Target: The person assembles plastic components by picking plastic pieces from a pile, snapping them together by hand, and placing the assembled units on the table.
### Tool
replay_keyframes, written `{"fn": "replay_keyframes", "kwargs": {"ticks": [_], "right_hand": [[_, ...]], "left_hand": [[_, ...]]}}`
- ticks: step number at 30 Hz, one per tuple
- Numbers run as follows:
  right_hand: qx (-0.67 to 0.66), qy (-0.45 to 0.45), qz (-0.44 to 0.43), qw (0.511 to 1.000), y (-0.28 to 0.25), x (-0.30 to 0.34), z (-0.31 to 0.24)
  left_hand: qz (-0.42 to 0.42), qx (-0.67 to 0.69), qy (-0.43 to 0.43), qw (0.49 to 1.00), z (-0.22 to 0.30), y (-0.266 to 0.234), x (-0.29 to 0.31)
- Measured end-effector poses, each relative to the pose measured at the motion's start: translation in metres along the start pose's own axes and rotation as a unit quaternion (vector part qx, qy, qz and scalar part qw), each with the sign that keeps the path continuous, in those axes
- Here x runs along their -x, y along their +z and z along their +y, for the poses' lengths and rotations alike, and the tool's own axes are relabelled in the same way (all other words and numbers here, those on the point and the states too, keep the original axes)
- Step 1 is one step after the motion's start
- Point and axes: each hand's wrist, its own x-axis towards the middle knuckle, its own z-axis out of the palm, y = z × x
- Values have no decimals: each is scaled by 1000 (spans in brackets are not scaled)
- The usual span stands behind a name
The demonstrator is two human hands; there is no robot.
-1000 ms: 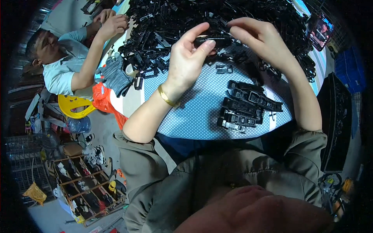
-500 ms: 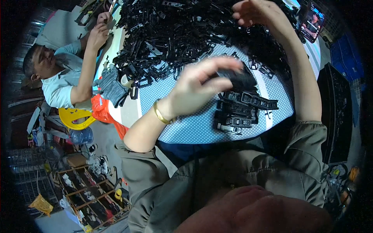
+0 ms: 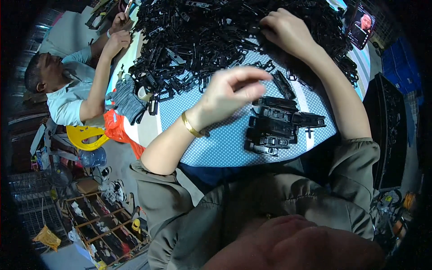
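Note:
My left hand (image 3: pixel 231 92), a gold bracelet on its wrist, hovers over the blue dotted tablecloth (image 3: pixel 211 144). Its thumb and fingers are apart with nothing between them. Right of it lies a small stack of black plastic parts (image 3: pixel 272 128), long, narrow and frame-like, laid roughly side by side. A single black part (image 3: pixel 284 84) rests just beyond the stack. My right hand (image 3: pixel 288 31) is at the right side of a large heap of similar black parts (image 3: pixel 193 49). Its fingers curl down into the heap; whatever they pinch is hidden.
A phone (image 3: pixel 360 24) stands at the far right. A grey glove (image 3: pixel 125 99), a tape roll (image 3: pixel 143 93) and a red plastic bag (image 3: pixel 116 126) lie at the left edge. A co-worker (image 3: pixel 74 90) sits there, hands at the heap. A divided wooden rack (image 3: pixel 101 220) is on the floor.
My right hand has come down onto the heap, its fingers now curled. My left hand has shifted slightly, uncovering the single part beyond the stack. The co-worker's nearer hand has moved a little.

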Motion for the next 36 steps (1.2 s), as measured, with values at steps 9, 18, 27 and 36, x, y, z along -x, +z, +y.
{"fn": "replay_keyframes", "kwargs": {"ticks": [9, 18, 27, 36], "right_hand": [[-348, -144, 6, 926, -24, 10, -40], [-231, -22, -283, 931, -27, 18, -30], [-240, -51, 77, 966, -21, 12, -37], [-277, -203, 173, 923, -14, 18, -69]], "left_hand": [[101, 258, -63, 959, -13, -25, -14], [197, 237, -50, 950, -11, -32, -10], [36, 178, -176, 968, -6, -18, -5], [136, 303, -103, 937, -19, -22, -6]]}}
